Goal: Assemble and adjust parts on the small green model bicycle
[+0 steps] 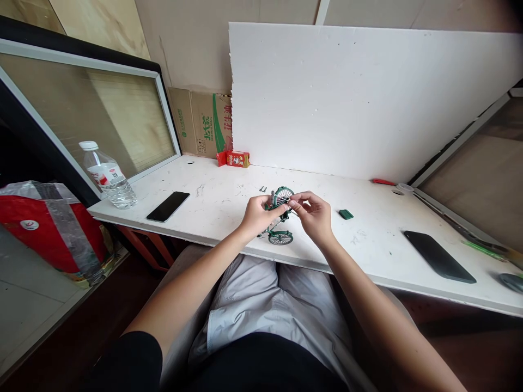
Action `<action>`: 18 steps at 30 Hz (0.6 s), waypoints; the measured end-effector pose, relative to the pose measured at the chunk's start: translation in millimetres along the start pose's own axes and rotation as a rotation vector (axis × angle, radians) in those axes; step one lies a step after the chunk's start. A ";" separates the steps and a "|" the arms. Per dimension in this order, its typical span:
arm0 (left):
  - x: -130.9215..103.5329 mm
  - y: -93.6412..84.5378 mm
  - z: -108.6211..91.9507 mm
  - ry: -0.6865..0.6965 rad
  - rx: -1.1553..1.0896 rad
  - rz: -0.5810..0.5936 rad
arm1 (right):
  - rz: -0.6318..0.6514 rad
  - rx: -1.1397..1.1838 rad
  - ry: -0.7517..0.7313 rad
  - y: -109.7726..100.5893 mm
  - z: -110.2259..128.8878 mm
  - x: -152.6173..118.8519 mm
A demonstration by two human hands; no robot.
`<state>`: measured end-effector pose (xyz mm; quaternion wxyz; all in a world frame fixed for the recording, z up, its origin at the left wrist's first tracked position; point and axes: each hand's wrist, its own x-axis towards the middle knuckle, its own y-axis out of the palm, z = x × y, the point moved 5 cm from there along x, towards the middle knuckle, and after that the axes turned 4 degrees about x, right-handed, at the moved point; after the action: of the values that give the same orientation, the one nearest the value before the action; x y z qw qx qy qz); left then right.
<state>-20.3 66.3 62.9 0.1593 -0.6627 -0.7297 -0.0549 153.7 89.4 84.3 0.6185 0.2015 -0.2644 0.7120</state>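
Observation:
A small green toy bicycle (280,238) is held up over the white table, one spoked wheel toward the far side and the other near the table's front edge. My left hand (261,214) is closed around the frame beside the far wheel. At that wheel's hub, the fingertips of my right hand (314,215) are pinched together; anything between them is too small to make out. Beyond the hands lie a few tiny dark parts (263,189). A little green block-like piece (345,214) rests to the right of my right hand.
On the left stand a water bottle (108,177) and a black phone (168,206). A red packet (238,159) sits by the cardboard box (200,122) at the back, beside a white upright board (359,103). Rightward are a dark flat device (439,256) and a red tool (383,181).

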 end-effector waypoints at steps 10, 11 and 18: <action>0.7 1.8 13.4 -0.262 -0.237 0.130 | 0.130 -0.403 -0.350 0.8 12.6 -4.3; 1.0 2.1 15.4 -0.281 -0.262 0.132 | 0.140 -0.428 -0.379 1.0 12.9 -4.8; 5.4 0.0 36.2 -0.401 -0.269 0.155 | 0.212 -0.519 -0.375 5.2 3.7 -7.7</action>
<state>-26.5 82.0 30.4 -0.0743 -0.7297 -0.6797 -0.0066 149.5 80.7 81.8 0.5123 0.1359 -0.5655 0.6319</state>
